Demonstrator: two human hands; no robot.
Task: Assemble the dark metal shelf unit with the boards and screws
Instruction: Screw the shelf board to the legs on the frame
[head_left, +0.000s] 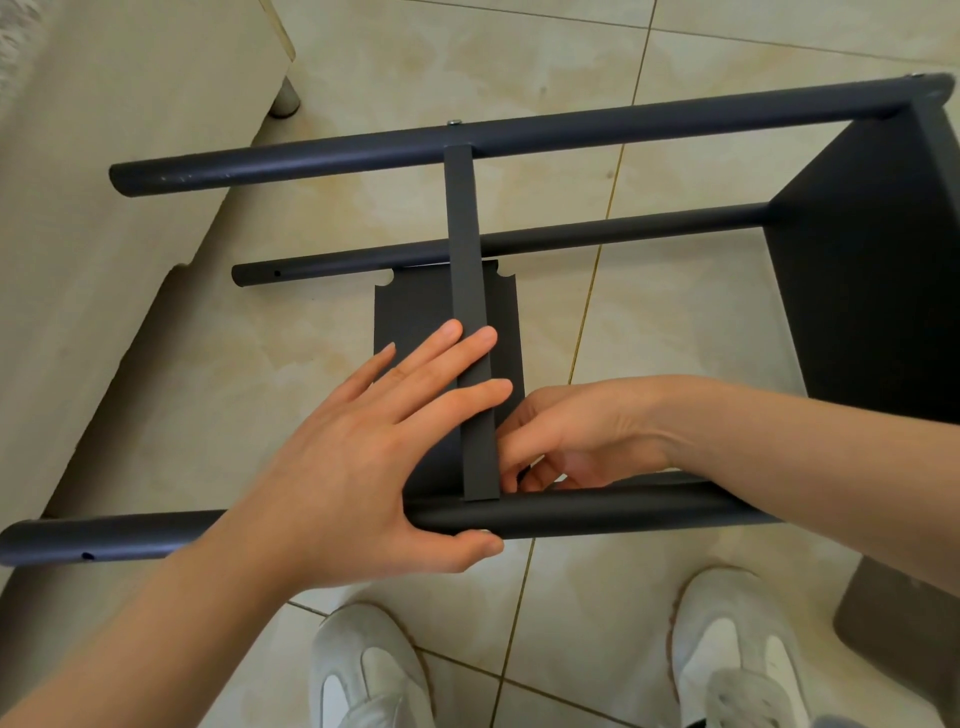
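The dark metal shelf unit lies on its side on the tiled floor. Its near tube (597, 512) runs across in front of me, with the far tube (519, 137) and a lower tube (623, 234) beyond. A dark shelf board (465, 249) stands edge-up between the near and far tubes. My left hand (353, 457) presses straight fingers on that board, its thumb under the near tube. My right hand (582, 431) reaches behind the board where it meets the near tube, fingers curled and pinching a small dark fastener (524, 472), mostly hidden. A silver screw head (454, 122) sits on the far tube.
A large dark end board (872, 270) closes the unit at the right. Beige furniture (104, 156) with a round leg (284, 98) lies along the left. My white shoes (363, 670) are below, beside a grey object (904, 623) at bottom right.
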